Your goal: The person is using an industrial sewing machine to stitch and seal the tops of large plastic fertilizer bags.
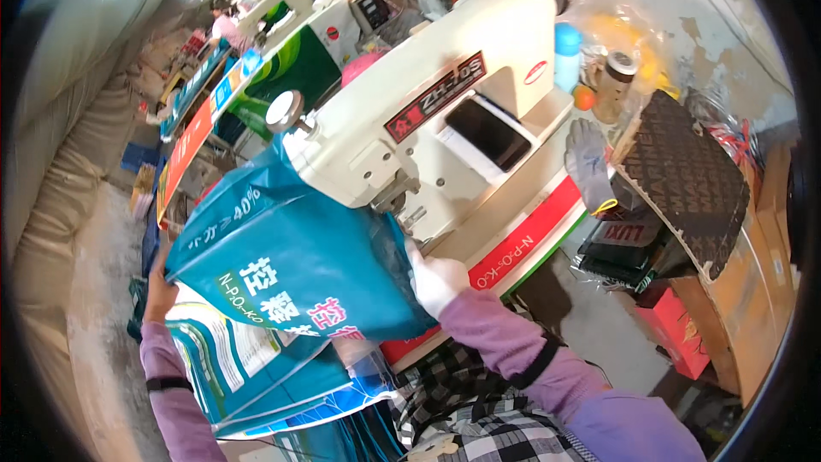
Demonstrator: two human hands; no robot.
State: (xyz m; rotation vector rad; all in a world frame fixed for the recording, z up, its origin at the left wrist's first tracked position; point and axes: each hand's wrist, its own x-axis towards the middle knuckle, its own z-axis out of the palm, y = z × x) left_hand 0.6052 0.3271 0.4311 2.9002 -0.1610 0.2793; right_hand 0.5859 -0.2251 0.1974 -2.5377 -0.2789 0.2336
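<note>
A teal printed plastic woven bag spreads between my two hands, its right edge beside the needle area of a large cream sewing machine. My left hand is closed on the bag's left edge; part of the fingers is hidden behind it. White-gloved, my right hand pinches the bag's right edge just below the presser foot. Whether the edge lies under the foot I cannot tell. More teal and white bags lie beneath it, towards my lap.
On the machine's bed lies a phone. Behind it stand a blue bottle and a brown-tinted jar. A grey glove rests at the table's right edge, near a dark textured board and a red box.
</note>
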